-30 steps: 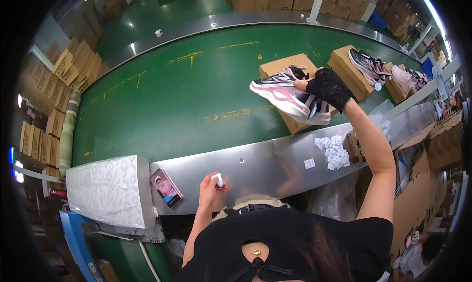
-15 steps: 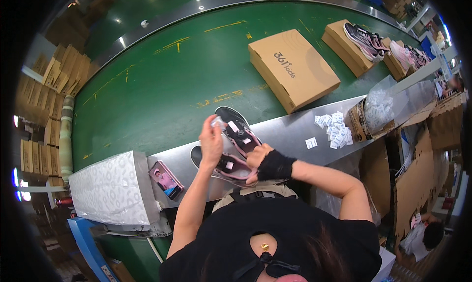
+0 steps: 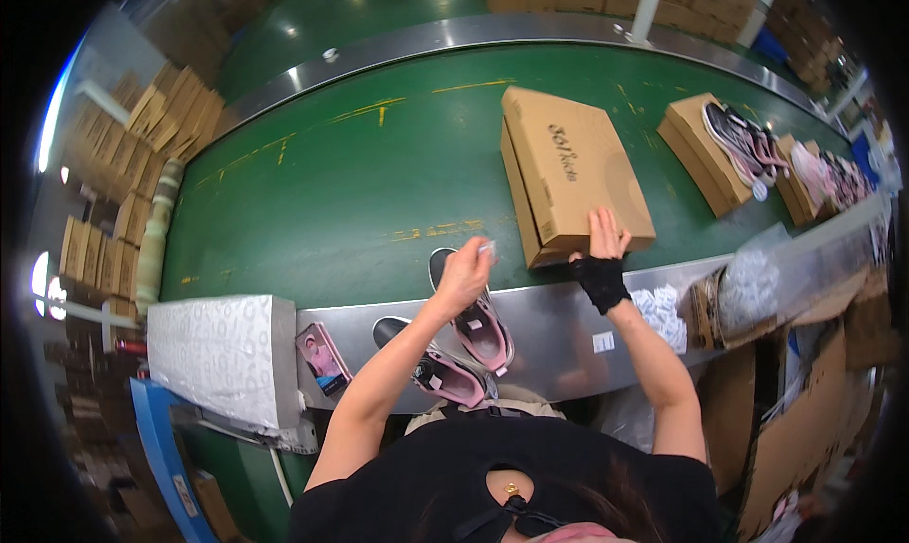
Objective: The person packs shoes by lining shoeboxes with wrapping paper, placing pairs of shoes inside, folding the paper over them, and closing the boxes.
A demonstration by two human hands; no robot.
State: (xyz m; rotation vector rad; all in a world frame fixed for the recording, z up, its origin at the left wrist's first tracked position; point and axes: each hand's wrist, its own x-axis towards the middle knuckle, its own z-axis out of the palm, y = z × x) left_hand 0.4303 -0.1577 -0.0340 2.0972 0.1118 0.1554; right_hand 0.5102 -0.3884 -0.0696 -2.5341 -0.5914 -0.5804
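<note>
Two pink and black sneakers (image 3: 478,325) lie on the steel ledge (image 3: 559,335) in front of me, one (image 3: 437,371) closer to my body. My left hand (image 3: 464,270) hovers above them, pinching a small white packet (image 3: 487,249). My right hand (image 3: 603,240), wearing a black wrist wrap, rests with fingers spread on the near corner of a closed brown cardboard shoebox (image 3: 571,169) on the green conveyor belt (image 3: 350,193).
Further right on the belt sits another brown box (image 3: 699,150) with sneakers (image 3: 743,141) on top. A phone (image 3: 322,358) and a stack of white paper (image 3: 222,354) lie on the left of the ledge. White packets (image 3: 660,311) are scattered on the right. Stacked flat cartons (image 3: 104,212) line the far left.
The sneakers went from my hands down onto the ledge. My right hand moved up to the shoebox, which has slid nearer. My left hand lifted with a small white packet.
</note>
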